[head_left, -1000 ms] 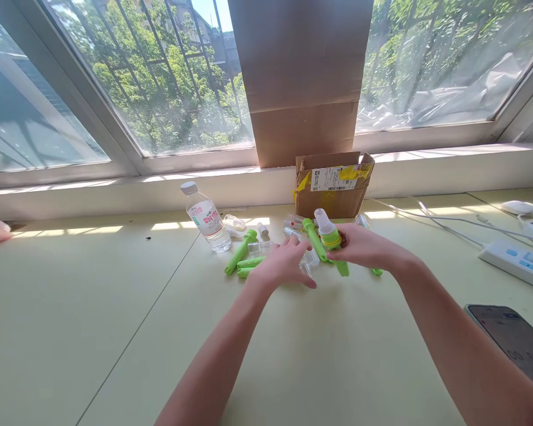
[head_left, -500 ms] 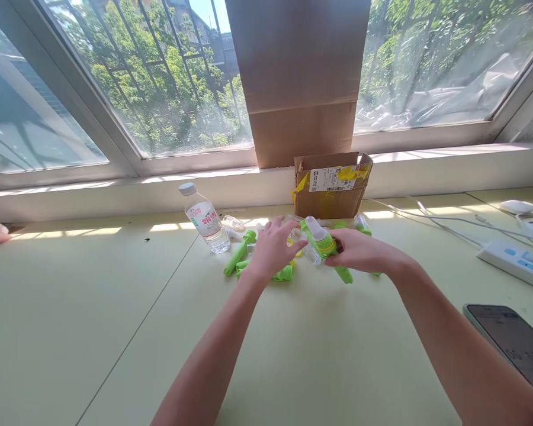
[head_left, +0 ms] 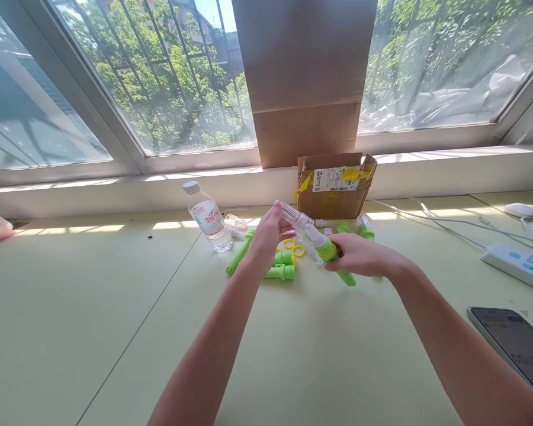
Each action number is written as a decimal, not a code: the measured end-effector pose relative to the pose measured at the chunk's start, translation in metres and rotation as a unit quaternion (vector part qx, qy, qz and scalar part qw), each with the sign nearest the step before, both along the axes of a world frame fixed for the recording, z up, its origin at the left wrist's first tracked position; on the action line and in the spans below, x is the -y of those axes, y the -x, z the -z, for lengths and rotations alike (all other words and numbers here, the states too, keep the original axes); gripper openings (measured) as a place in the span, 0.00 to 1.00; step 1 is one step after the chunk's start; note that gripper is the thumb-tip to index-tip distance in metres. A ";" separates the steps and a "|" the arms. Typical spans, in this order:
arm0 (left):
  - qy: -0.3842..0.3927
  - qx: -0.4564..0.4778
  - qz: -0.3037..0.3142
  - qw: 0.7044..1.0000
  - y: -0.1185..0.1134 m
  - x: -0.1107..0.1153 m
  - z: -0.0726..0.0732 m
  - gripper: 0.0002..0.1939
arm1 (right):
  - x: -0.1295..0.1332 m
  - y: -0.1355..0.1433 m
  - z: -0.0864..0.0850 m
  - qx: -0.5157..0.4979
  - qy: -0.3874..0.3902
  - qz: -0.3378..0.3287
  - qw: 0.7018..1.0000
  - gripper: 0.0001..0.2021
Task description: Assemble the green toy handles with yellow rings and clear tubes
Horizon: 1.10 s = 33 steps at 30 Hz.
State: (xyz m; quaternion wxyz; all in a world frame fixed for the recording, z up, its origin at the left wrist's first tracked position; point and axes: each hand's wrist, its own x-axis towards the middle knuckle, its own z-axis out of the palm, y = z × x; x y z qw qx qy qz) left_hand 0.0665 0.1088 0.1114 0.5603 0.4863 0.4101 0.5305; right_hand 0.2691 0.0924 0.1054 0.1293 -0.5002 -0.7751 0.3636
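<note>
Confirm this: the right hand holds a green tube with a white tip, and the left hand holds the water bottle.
One part is wrong: the head view shows the left hand holding a clear plastic cap, not the water bottle. The right hand does hold a green tube with a white tip.

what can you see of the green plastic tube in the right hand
The green plastic-looking tube has a ribbed collar, a yellow band and a translucent whitish tip. It slants over the pale table, tip leftward. The right hand grips and partly hides it. A clear plastic-looking cap in the left hand lies over or against the tip; which is unclear.
</note>
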 end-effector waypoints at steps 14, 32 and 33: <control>-0.058 -0.135 0.056 0.988 -0.006 0.014 -0.010 0.19 | 0.001 -0.001 -0.002 -0.007 -0.020 0.010 1.000 0.07; -0.045 -0.309 0.055 0.948 0.009 0.014 -0.012 0.15 | 0.001 0.000 -0.007 -0.059 -0.072 0.041 0.995 0.08; -0.047 -0.309 0.054 0.948 0.009 0.014 -0.011 0.15 | 0.001 0.000 -0.008 -0.056 -0.071 0.037 0.995 0.08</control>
